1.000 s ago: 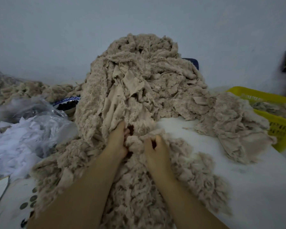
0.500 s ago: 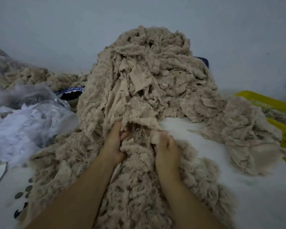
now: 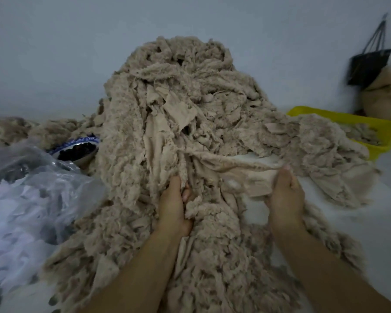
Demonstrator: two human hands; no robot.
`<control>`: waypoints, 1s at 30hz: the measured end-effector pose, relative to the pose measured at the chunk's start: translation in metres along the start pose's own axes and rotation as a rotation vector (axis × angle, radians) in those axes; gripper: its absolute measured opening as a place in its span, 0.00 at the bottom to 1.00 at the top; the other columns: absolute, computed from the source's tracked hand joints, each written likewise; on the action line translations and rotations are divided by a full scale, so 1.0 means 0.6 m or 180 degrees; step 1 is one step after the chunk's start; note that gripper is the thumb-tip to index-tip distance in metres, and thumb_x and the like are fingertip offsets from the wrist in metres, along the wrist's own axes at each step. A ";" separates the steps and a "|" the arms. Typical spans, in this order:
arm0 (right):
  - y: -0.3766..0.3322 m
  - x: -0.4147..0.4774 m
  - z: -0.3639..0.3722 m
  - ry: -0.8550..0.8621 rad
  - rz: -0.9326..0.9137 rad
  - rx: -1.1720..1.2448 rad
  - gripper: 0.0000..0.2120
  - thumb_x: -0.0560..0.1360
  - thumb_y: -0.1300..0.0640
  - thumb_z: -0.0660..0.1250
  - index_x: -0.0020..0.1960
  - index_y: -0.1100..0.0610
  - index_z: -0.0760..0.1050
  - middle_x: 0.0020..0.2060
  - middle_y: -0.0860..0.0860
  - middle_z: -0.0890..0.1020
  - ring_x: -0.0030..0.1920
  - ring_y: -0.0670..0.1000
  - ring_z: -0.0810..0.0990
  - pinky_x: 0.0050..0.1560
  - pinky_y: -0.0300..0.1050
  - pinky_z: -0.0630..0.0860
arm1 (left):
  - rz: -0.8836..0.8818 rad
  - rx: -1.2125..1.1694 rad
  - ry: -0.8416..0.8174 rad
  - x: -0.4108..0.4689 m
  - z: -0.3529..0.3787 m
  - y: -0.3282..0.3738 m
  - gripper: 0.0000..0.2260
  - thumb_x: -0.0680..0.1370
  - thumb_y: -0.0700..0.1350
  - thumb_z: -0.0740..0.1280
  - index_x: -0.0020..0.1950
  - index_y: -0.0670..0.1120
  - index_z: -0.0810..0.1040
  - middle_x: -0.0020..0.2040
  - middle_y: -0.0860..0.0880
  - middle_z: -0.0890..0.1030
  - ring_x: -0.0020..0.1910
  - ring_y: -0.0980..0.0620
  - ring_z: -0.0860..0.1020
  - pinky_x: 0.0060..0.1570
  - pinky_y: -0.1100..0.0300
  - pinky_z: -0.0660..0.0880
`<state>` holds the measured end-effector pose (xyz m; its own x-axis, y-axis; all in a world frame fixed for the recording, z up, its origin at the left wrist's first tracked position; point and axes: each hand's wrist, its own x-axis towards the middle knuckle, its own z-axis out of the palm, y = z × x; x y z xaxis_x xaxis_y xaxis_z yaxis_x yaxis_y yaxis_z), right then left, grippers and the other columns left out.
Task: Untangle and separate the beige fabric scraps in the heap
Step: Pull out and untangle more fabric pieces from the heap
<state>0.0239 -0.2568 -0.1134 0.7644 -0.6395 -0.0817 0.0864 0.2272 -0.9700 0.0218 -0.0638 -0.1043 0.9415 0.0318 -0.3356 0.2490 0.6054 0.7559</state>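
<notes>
Fingers (image 3: 284, 175) of right hand (image 3: 284, 195) curled tight round one end of a smooth beige scrap (image 3: 246, 175). Holds it stretched flat toward the left, far end lost inside the heap (image 3: 178, 98). Fingers (image 3: 175, 184) of left hand (image 3: 175, 206) curled as well, dug into the heap's lower front, pinching a fluffy clump (image 3: 196, 206) against the thumb. Hands apart, both low on the near face of the heap, stretched scrap running above the gap between them.

Heap itself piled high on a white desk (image 3: 370, 222) against a pale wall, spilling forward under both forearms. To its right, touching its edge, a yellow basket (image 3: 348, 119) with more beige scraps in it. To its left, a clear plastic bag (image 3: 32, 177) of white scraps; just behind that, a bowl (image 3: 77, 142) with a blue-patterned rim and dark contents. Far right, blurred: a black bag (image 3: 368, 66) hanging on the wall, a beige sack (image 3: 386, 98) below it.
</notes>
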 end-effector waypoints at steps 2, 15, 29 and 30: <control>0.002 -0.005 0.000 0.0019 0.0093 -0.0064 0.26 0.82 0.41 0.57 0.69 0.59 0.74 0.63 0.57 0.80 0.61 0.57 0.79 0.61 0.56 0.78 | -0.0034 0.0219 0.0071 -0.002 0.003 0.002 0.22 0.84 0.50 0.60 0.31 0.48 0.61 0.25 0.51 0.60 0.22 0.52 0.59 0.25 0.61 0.59; -0.005 -0.042 0.015 -0.0599 0.0294 -0.0399 0.24 0.70 0.38 0.62 0.46 0.59 0.81 0.44 0.61 0.84 0.45 0.61 0.84 0.48 0.58 0.81 | 0.1974 0.3083 0.0437 -0.031 -0.002 -0.025 0.26 0.82 0.45 0.60 0.80 0.51 0.59 0.77 0.50 0.63 0.75 0.50 0.62 0.74 0.53 0.61; 0.003 -0.066 0.008 -0.2502 -0.0523 -0.0840 0.18 0.81 0.49 0.58 0.33 0.50 0.70 0.27 0.49 0.72 0.30 0.48 0.71 0.34 0.41 0.68 | 0.3677 0.4440 -0.0619 -0.035 0.015 -0.055 0.15 0.81 0.43 0.61 0.64 0.39 0.77 0.55 0.41 0.80 0.55 0.44 0.75 0.57 0.55 0.69; 0.005 -0.063 0.008 -0.2625 -0.0581 -0.0974 0.14 0.80 0.49 0.58 0.37 0.51 0.69 0.29 0.49 0.72 0.32 0.49 0.71 0.34 0.42 0.68 | 0.3592 0.4330 -0.0487 -0.034 0.015 -0.052 0.12 0.80 0.44 0.61 0.60 0.39 0.78 0.53 0.43 0.79 0.52 0.47 0.73 0.53 0.58 0.67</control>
<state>-0.0015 -0.2283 -0.1121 0.9816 0.1108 0.1556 0.1675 -0.1075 -0.9800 -0.0033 -0.0905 -0.1160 0.7630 -0.1883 0.6183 -0.5537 -0.6839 0.4750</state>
